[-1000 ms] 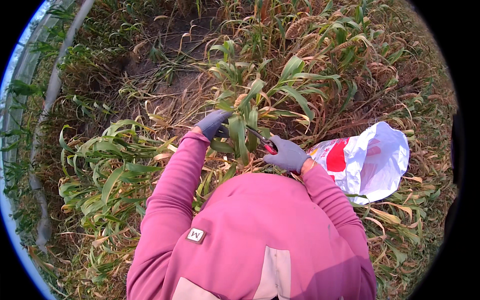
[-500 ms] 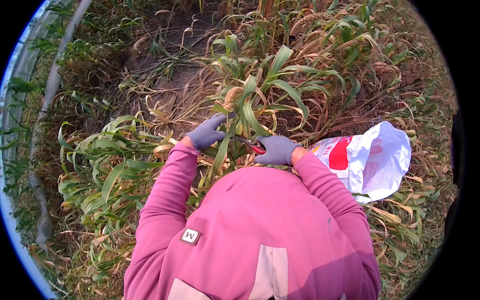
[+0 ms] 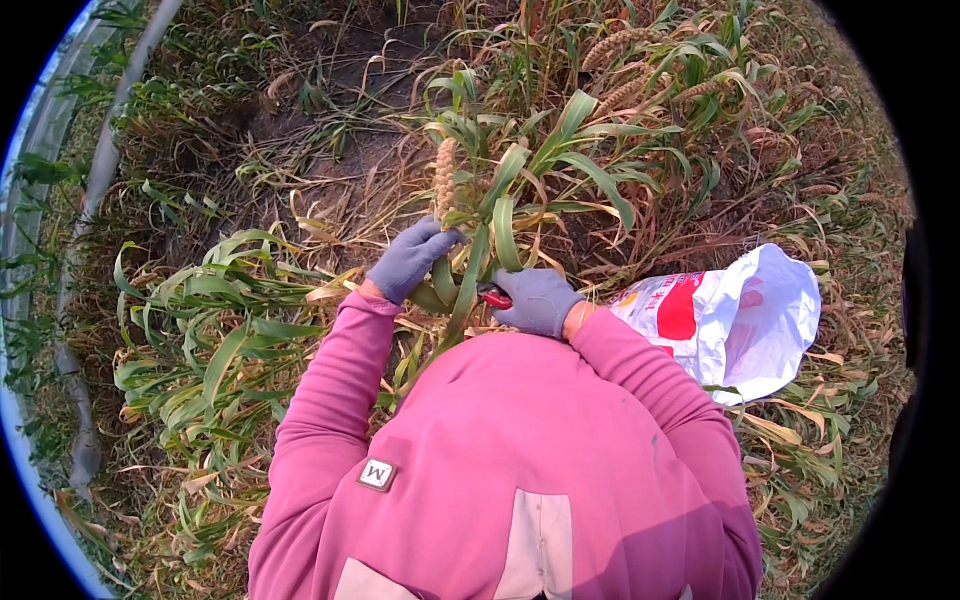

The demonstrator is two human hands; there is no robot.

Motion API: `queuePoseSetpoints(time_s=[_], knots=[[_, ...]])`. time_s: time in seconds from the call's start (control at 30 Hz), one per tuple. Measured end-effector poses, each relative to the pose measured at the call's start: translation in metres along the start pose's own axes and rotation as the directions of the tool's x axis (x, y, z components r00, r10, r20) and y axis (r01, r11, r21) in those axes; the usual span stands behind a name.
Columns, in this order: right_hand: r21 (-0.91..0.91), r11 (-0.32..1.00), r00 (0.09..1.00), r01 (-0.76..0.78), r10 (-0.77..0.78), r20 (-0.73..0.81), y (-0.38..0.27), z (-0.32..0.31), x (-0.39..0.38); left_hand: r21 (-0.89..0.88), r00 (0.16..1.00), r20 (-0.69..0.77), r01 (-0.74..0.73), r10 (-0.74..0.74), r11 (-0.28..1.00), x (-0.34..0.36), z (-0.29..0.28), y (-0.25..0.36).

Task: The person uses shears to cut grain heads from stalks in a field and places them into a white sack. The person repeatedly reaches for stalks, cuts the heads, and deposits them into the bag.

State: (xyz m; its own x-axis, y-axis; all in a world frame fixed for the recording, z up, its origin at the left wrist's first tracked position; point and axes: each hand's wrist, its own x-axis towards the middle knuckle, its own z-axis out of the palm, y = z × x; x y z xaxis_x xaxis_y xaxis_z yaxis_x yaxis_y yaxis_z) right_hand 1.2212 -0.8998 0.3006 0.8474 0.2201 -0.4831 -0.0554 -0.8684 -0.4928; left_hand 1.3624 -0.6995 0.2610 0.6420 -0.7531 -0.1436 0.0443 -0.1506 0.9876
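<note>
My left hand (image 3: 408, 262), in a grey glove, is closed on the stalk just below a millet head (image 3: 445, 178). The plump tan head stands upright above my fingers. To the right, my gloved right hand (image 3: 541, 301) grips red-handled pruning shears (image 3: 494, 296). Their blades are hidden behind long green leaves (image 3: 470, 275) of the same plant, so I cannot tell whether they touch the stalk. Both hands are close together in front of my chest.
A white woven bag (image 3: 712, 325) with a red patch lies at my right, its mouth facing right. More millet heads (image 3: 615, 45) droop at the far right. Bent leafy plants (image 3: 215, 290) cover the left, and a pale pole (image 3: 110, 150) runs along the left edge.
My left hand has shifted slightly, and the millet head now stands taller and more to the left. My right hand with the shears has moved a little left; the blades have gone behind leaves.
</note>
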Motion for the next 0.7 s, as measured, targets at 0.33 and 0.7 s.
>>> queuePoseSetpoints(time_s=[0.33, 0.7], knots=[[0.587, 0.719, 0.770, -0.371, 0.592, -0.238, 0.118, 0.056, -0.125, 0.132, 0.614, -0.765, -0.146, 0.194, 0.980, -0.003, -0.049, 0.046], [0.734, 0.402, 0.687, -0.547, 0.717, 0.119, 0.147, 0.173, -0.206, 0.133, 0.949, 0.311, -0.098, 0.052, 0.986, 0.084, 0.199, 0.175]])
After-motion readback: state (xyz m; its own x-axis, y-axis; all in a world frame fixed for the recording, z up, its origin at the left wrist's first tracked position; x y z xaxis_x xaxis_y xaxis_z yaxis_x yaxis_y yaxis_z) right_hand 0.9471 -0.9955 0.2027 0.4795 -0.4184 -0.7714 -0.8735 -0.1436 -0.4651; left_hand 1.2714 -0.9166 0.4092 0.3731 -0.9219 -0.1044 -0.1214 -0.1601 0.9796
